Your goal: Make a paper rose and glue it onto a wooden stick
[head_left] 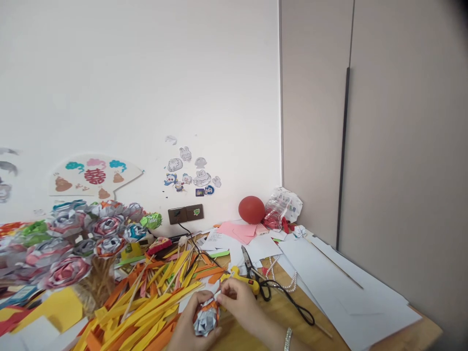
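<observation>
Both hands' fingers (219, 298) around paper rose (205, 317)

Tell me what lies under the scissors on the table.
Under the scissors lie white paper sheets and the yellow glue gun; its black cord runs beside them. The table beneath the paper is hidden.
</observation>
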A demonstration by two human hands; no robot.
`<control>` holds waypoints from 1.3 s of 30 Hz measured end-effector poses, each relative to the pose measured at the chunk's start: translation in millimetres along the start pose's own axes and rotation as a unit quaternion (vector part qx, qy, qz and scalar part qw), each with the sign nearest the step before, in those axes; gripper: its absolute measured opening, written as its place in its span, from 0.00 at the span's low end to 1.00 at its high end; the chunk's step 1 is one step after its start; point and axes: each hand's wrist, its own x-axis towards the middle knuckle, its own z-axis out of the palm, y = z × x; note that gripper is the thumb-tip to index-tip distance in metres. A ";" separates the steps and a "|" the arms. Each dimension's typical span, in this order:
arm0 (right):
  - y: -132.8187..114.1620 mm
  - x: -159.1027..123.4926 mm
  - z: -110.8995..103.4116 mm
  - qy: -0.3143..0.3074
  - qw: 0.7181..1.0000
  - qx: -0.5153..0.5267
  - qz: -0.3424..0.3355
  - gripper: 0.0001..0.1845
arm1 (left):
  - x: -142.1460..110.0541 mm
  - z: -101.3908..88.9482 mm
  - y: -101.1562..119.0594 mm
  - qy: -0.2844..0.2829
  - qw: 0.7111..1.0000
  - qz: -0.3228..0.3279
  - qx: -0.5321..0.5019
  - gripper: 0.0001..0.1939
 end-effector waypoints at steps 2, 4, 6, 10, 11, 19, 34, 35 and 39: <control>-0.9 0.5 -0.6 -0.018 1.000 0.017 -0.007 0.05 | 1.3 -0.7 0.2 0.008 1.000 0.007 -0.011 0.18; 1.2 2.1 -0.7 -0.027 0.999 0.032 -0.009 0.07 | 2.4 -0.9 2.4 0.010 1.000 0.006 -0.025 0.18; 5.5 3.8 -0.2 -0.030 0.998 0.047 -0.003 0.08 | 3.3 -1.1 6.2 0.002 0.999 -0.001 -0.038 0.17; 13.3 5.2 2.1 -0.040 0.996 0.078 0.028 0.11 | 4.5 -0.6 10.1 -0.014 0.999 -0.015 -0.047 0.16; 14.4 5.0 2.5 -0.045 0.995 0.083 0.035 0.11 | 4.4 -0.1 9.2 -0.014 0.999 -0.015 -0.047 0.16; 17.7 4.5 2.4 -0.038 0.998 0.041 0.029 0.06 | -0.2 3.6 2.1 -0.012 1.000 0.025 0.002 0.25; 4.7 2.0 2.1 -0.010 0.998 -0.067 0.008 0.08 | -4.8 3.9 7.9 -0.107 0.988 -0.024 0.105 0.20; 5.6 2.3 2.4 -0.008 0.997 -0.071 0.010 0.08 | -4.8 3.9 8.7 -0.109 0.988 -0.027 0.105 0.20; 9.0 2.4 2.5 -0.009 0.997 -0.077 0.012 0.08 | -3.9 3.8 13.6 -0.103 0.989 -0.036 0.098 0.19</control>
